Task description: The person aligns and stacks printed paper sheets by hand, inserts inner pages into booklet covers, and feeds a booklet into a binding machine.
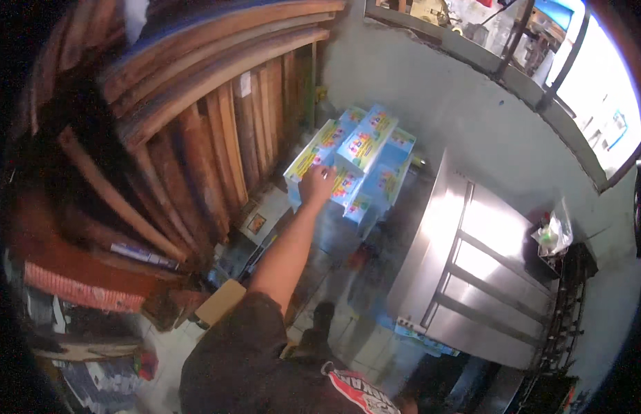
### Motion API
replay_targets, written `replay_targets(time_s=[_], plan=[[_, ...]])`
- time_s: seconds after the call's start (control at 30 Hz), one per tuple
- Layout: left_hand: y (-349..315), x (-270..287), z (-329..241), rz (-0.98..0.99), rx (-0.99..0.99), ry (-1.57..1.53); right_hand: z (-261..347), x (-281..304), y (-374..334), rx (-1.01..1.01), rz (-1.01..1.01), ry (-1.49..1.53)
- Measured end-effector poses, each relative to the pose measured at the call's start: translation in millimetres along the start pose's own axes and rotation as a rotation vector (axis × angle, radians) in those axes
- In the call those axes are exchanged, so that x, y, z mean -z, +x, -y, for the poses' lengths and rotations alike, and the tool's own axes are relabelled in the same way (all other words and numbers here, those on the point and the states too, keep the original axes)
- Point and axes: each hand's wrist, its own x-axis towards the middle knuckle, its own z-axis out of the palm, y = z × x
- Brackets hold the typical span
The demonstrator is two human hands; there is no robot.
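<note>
A: Stack status?
B: Light-blue cartons [365, 155] piled against the grey wall [445, 103], beside wooden planks [217, 131]. Contents hidden.
A: Hands?
B: Left hand [317, 185] flat on a front carton, grip unclear. Right unseen.

Head view: worn fisheye camera – looks steeply down, forward over the outstretched arm.
Range: near; edges bend.

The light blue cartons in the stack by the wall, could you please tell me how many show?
About 6 light blue cartons show: two on top beside the hand, others behind and below. More are probably hidden.
</note>
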Motion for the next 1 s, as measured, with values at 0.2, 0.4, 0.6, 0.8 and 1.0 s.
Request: replay_targets(time_s=[0.2,0.4,0.6,0.8,1.0], plan=[[75.1,-51.3,-4.4,0.04,0.061,0.208,96.6,62.1,45.0,-0.316,0.021,0.134],[107.9,-72.3,-7.7,0.084,0.092,0.312,136.4,82.3,66.2,-0.397,0.004,0.176],[123.2,-78.7,1.1,0.13,0.137,0.251,147.8,90.1,81.2,-0.43,-0.009,0.188],[122.9,-77.6,-12.3,-0.128,-0.017,-0.014,145.5,82.3,87.6,-0.443,-0.029,0.205],[94.5,-31.7,-50.5,-0.158,-0.183,-0.502,91.6,46.3,71.0,-0.446,-0.075,0.171]])
